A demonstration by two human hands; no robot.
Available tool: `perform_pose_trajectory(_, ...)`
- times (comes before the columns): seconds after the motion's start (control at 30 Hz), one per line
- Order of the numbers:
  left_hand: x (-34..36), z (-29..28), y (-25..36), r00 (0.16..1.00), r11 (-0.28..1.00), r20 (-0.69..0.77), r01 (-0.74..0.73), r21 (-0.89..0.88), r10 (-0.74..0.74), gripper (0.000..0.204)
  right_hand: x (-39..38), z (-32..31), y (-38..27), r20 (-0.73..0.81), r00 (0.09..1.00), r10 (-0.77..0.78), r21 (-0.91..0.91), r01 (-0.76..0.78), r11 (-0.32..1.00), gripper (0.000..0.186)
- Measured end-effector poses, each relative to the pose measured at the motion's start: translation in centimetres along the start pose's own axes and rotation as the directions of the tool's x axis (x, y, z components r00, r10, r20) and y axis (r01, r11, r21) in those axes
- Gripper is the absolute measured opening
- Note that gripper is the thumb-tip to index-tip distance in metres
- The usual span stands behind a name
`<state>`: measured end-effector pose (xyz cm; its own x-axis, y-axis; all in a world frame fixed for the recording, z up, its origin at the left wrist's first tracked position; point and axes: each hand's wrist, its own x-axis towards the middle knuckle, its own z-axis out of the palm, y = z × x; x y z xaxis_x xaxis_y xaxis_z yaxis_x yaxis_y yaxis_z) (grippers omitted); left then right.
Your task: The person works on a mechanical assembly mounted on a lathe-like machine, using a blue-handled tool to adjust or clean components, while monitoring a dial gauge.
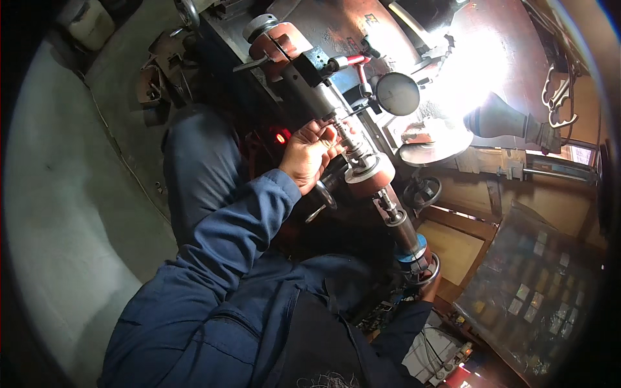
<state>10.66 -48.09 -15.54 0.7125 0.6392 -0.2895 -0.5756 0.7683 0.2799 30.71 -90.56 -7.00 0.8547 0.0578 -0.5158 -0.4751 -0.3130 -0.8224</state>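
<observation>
My left hand (pixel 308 155) is at the slim threaded shaft (pixel 347 137) of a long spindle assembly, fingers curled against it, fingertips partly hidden. Above it are a steel cylinder (pixel 315 97) and a red collar with a knurled knob (pixel 268 45). A dial gauge (pixel 396 94) on a red-jointed arm stands just right of the shaft, its face washed out. Below my left hand, a red-and-silver collar (pixel 370 176) leads down to a steel barrel (pixel 404 231) with a blue ring. At that lower end my right hand (pixel 428 288) grips a handwheel (pixel 432 262), mostly hidden behind it.
A bright lamp (pixel 498 119) glares at the upper right above a wooden cabinet (pixel 453 252). A plastic-covered board of small pieces (pixel 530 291) lies at lower right. Metal pieces (pixel 165 81) are at upper left beside the concrete floor (pixel 71 194). My bent leg (pixel 200 161) fills the middle left.
</observation>
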Motion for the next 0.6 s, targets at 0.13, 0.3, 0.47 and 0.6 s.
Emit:
perform_pose_trajectory(0.13,0.1,0.3,-0.1,0.999,1.0,-0.029,0.021,-0.022,-0.022,0.003,0.9,-0.3,1.5,-0.018,0.997,-0.078,-0.044,0.077,0.996,0.034)
perform_pose_trajectory(0.3,0.4,-0.5,-0.3,0.999,1.0,0.051,0.0,-0.007,0.001,0.003,0.7,0.0,2.1,-0.086,0.974,-0.208,-0.156,0.194,0.969,0.042)
perform_pose_trajectory(0.47,-0.9,0.8,0.1,0.998,0.995,0.049,0.024,0.1,-0.029,0.015,-3.7,0.2,-3.7,-0.272,0.745,-0.609,-0.57,0.385,0.726,0.05)
perform_pose_trajectory(0.6,-1.2,1.6,-0.6,0.995,0.968,0.088,-0.075,0.239,0.055,0.02,-9.6,2.7,-11.6,0.014,0.484,-0.875,-0.475,0.773,0.421,0.045)
